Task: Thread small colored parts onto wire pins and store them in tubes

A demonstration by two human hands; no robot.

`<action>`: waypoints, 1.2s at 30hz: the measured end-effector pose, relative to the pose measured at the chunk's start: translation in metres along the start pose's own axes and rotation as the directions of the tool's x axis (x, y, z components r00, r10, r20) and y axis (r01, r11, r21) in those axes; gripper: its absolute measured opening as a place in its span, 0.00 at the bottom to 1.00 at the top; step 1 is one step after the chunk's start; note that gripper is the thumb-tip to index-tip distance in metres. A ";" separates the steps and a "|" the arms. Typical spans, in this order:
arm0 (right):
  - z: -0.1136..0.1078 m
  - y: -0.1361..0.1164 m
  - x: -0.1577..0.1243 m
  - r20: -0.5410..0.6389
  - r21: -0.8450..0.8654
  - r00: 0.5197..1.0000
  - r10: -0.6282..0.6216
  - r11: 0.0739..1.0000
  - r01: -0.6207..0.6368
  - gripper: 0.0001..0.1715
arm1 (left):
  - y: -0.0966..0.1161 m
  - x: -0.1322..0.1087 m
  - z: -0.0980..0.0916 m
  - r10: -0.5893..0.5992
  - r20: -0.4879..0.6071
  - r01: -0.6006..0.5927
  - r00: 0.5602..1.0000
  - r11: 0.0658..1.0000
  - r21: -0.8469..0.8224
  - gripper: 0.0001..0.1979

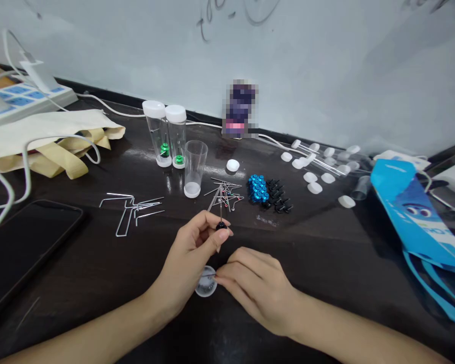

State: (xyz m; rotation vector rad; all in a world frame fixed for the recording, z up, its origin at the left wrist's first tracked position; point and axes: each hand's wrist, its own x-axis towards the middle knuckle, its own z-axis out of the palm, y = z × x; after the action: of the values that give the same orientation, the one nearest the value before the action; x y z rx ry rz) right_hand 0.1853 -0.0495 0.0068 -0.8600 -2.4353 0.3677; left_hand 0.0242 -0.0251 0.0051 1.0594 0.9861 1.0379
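My left hand (191,247) pinches a small black knob-like part (221,226) with a thin metal rod standing upright from it. Just below, my right hand (258,285) has its fingers pressed together at the edge of a small round clear dish (206,289). A thin, pin-like piece (209,275) sticks out from those fingertips over the dish, too fine to identify. Tiny dark bits lie in the dish. Beyond my left hand is a loose pile of thin metal rods (231,194), some with small coloured ends.
Blue knobs (258,188) and black pieces (278,194) stand in rows. Behind are an uncapped clear tube (195,164), two capped tubes (176,136) and a propped phone (239,108). Bent wires (134,207) and a dark tablet-like device (26,247) lie left; white caps (314,187) and a blue bag (413,217) right.
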 end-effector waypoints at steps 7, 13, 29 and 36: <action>-0.004 0.002 0.003 0.000 0.193 0.989 0.150 0.970 -0.147 0.09 | 0.000 0.003 0.001 0.026 -0.040 -0.027 0.999 1.000 -0.013 0.06; -0.003 0.003 0.003 -0.019 0.312 0.961 0.277 0.915 -0.257 0.08 | 0.000 0.005 -0.002 0.033 -0.053 -0.034 0.998 0.999 -0.026 0.06; 0.000 0.013 0.004 -0.143 0.752 0.736 0.662 0.556 -0.354 0.08 | 0.007 0.014 -0.016 -0.041 0.015 0.042 0.999 0.997 -0.070 0.10; -0.002 0.012 0.007 -0.152 0.772 0.737 0.658 0.545 -0.327 0.03 | 0.008 0.015 -0.018 -0.083 0.120 0.097 0.989 0.989 -0.112 0.12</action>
State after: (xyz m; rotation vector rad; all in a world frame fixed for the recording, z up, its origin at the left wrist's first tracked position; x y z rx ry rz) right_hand 0.1883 -0.0356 0.0061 -1.1146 -1.3670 1.1211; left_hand 0.0091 -0.0056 0.0076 0.9585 0.8611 0.9391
